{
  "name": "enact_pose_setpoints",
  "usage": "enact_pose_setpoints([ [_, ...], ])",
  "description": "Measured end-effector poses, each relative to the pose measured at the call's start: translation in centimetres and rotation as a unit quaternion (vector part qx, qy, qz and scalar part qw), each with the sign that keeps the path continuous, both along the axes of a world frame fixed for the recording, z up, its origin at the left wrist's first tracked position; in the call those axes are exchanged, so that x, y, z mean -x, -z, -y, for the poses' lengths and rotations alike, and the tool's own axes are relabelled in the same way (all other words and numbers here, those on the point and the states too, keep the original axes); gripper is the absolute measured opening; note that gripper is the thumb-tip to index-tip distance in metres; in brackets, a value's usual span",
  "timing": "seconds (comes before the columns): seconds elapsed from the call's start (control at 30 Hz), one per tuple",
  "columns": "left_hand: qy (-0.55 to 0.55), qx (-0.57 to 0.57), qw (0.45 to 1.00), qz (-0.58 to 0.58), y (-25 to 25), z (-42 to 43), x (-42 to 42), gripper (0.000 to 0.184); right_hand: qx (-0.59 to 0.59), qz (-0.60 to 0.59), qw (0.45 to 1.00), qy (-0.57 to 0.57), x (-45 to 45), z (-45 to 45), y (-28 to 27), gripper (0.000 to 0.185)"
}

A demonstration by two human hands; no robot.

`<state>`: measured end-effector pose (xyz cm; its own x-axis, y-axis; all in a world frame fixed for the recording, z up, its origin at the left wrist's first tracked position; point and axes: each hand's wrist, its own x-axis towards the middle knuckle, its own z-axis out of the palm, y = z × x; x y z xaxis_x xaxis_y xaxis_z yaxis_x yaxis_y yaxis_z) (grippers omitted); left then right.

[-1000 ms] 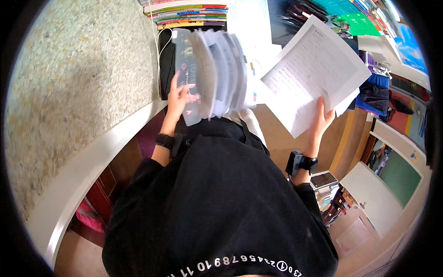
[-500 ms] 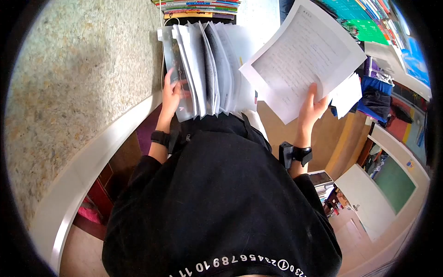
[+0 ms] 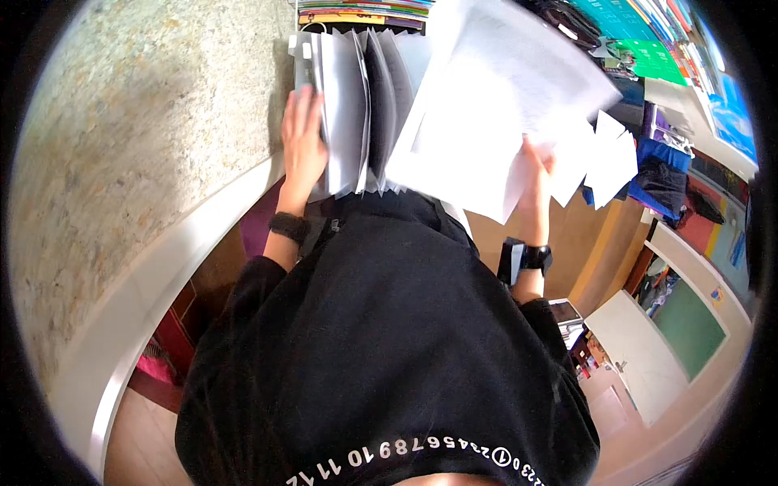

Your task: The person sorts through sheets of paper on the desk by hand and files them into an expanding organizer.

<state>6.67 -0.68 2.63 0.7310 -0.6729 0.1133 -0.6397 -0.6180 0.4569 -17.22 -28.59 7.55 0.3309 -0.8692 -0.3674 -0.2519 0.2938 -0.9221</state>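
Note:
A clear folder with several fanned-out sleeves (image 3: 344,113) stands open in front of my body. My left hand (image 3: 303,146) lies against its left cover, fingers stretched out. My right hand (image 3: 536,174) grips a bundle of white paper sheets (image 3: 502,105) by the lower edge, with the thumb on top. The sheets are tilted, look washed out by bright light, and overlap the folder's right side. More white sheets (image 3: 612,162) show to the right of my right hand.
Stacked books (image 3: 365,12) lie behind the folder. A speckled wall (image 3: 154,121) rises at the left. Books and a green item (image 3: 656,61) are at the upper right, with blue and black cloth (image 3: 660,178) below them. A white door (image 3: 636,348) stands lower right.
The sheets in my right hand have moved left, towards the folder, and tilted into bright light. My left hand has shifted up slightly and its fingers have straightened on the cover.

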Motion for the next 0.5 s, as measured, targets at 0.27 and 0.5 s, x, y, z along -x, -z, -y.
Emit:
enact_pose_setpoints([
  [0.27,0.098,0.007,0.995,-0.034,0.6,-0.4,-2.3,0.042,-0.389,0.115,0.913,-0.037,-1.3,-3.7,7.3,0.032],
  [0.5,-0.026,0.1,0.985,-0.141,-1.0,3.7,-2.2,0.056,-0.479,0.114,0.87,-0.014,-2.9,-5.9,9.9,0.034],
])
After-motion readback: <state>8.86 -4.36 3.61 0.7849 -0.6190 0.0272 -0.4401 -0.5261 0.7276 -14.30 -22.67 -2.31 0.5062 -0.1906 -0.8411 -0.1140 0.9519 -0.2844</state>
